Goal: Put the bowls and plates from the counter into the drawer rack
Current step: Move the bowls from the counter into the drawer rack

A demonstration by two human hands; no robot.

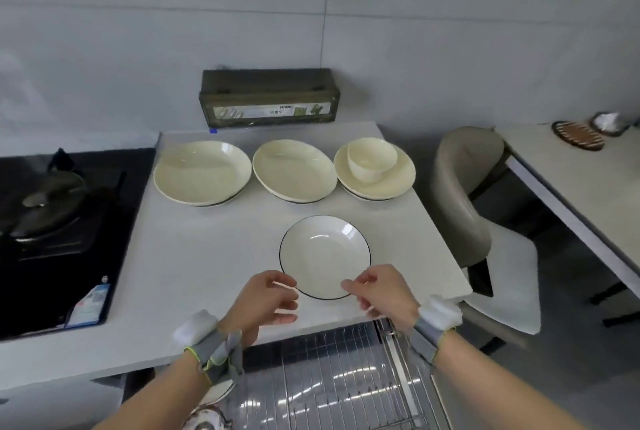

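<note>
Rim of the plate [323, 253] is pinched by the curled right hand [381, 291] (left hand [266, 298]: hold cannot be told); it is laid flat beyond both.

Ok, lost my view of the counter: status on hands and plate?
Left hand open at near rim of black-rimmed plate. Right hand fingers on rim, grip unclear. Plate flat on counter. Drawer rack open below, path looks clear.

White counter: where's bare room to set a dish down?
Widest bare patch on the white counter: front left, between black hob, black-rimmed white plate and the left cream plate. Crowded: back row of three cream dishes, nearly rim to rim.
</note>
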